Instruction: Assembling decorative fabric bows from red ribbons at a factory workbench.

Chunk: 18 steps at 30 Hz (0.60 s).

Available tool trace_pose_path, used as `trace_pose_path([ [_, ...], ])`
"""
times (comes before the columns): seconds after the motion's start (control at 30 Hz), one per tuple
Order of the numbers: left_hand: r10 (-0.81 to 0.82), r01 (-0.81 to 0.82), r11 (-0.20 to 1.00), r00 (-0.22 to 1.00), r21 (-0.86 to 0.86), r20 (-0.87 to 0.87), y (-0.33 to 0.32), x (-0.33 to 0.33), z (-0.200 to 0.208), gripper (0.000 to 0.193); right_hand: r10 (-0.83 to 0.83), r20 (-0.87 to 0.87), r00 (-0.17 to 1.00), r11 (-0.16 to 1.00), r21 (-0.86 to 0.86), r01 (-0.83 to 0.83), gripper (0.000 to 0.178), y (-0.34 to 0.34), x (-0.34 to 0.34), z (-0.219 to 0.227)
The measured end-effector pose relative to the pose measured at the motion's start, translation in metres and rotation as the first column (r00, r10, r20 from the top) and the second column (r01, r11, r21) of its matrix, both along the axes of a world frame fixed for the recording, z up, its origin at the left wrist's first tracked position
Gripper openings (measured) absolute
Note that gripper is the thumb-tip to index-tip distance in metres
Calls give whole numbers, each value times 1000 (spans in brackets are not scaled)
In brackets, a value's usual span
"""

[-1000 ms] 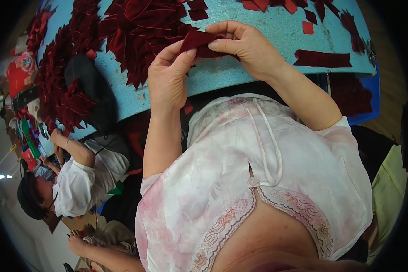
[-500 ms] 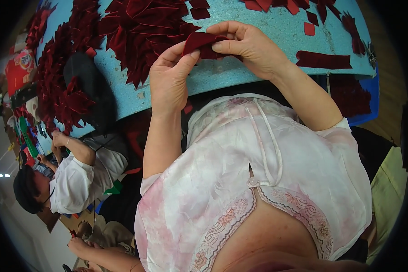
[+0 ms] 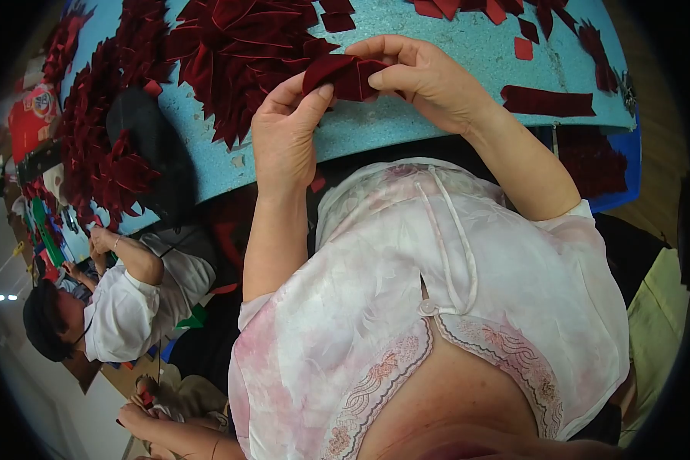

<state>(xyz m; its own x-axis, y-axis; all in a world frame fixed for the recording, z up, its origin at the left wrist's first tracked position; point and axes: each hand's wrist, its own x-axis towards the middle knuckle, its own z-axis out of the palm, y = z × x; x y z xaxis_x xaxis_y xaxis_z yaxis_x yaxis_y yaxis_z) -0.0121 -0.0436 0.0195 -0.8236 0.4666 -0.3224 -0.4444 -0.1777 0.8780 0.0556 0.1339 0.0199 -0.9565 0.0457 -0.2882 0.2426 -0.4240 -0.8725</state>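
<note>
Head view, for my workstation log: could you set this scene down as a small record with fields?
Left hand: pinching one end of a folded dark-red velvety fabric piece
Right hand: pinching its other end
Surface: speckled light-blue tabletop
Ahead-left: heap of pointed dark-red fabric pieces
Right: flat dark-red fabric strip
Far left: person in a white shirt

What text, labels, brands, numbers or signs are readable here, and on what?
Nothing legible.
Red package, far left: pale round print, too small and blurred to read.
Held dark red fabric piece: no lettering visible.
White-pink blouse: floral pattern, no lettering visible.
</note>
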Motion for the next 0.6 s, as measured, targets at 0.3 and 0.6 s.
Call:
trace_pose_path([
  [0.3, 7, -8, 1000, 1000, -28, -19, 2, 2, 0, 26, -14, -14, 1000, 991, 132, 15, 37, -2, -1, -1],
  [0.6, -29, 29, 999, 999, -31, -19, 4, 5, -2, 25, -25, -52, 998, 992, 120, 31, 34, -4, 0, -4],
])
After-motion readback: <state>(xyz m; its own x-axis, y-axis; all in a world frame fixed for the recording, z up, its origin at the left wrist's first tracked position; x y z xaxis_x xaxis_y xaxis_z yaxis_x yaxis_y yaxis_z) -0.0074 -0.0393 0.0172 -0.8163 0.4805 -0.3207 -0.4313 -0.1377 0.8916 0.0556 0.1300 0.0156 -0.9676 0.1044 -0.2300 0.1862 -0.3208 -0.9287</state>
